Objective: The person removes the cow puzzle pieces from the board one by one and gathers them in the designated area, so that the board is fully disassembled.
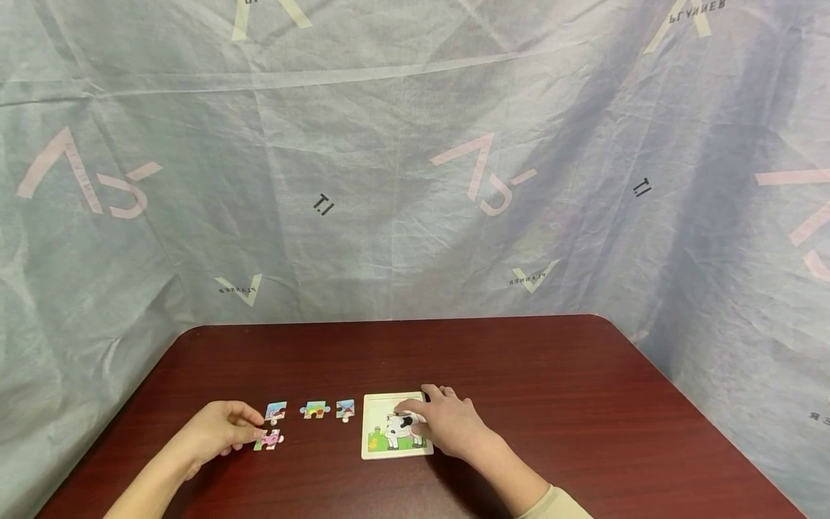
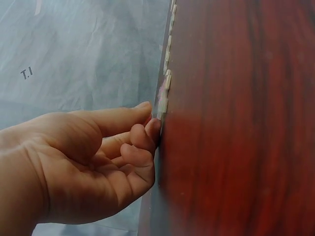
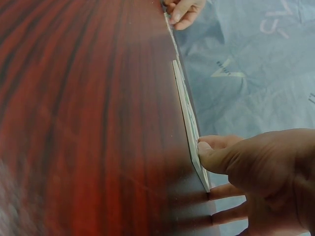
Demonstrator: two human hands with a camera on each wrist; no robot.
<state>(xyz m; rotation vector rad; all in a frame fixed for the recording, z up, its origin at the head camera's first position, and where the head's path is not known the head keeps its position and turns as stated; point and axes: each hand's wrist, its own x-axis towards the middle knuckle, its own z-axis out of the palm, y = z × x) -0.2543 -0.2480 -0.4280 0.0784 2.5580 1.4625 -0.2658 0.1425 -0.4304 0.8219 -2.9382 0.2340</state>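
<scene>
My left hand [image 1: 217,432] is at the left, its thumb and forefinger bent together at the edge of a pink puzzle piece [image 1: 269,440] on the table. In the left wrist view the left hand [image 2: 98,162] has its other fingers curled in. My right hand [image 1: 454,422] rests over the right side of a pale puzzle tray [image 1: 365,432] that shows a black-and-white cow [image 1: 397,431]. Its thumb and forefinger touch the picture, while other fingers reach past the tray's edge. The right wrist view shows the right hand [image 3: 266,172] spread at the tray's side [image 3: 184,113].
Between left hand and tray lie more puzzle pieces: a blue one [image 1: 276,410], a green-and-blue one [image 1: 315,409] and another blue one [image 1: 346,409]. All are on a dark red wooden table [image 1: 519,367]. A grey printed cloth [image 1: 389,238] hangs behind and at the sides.
</scene>
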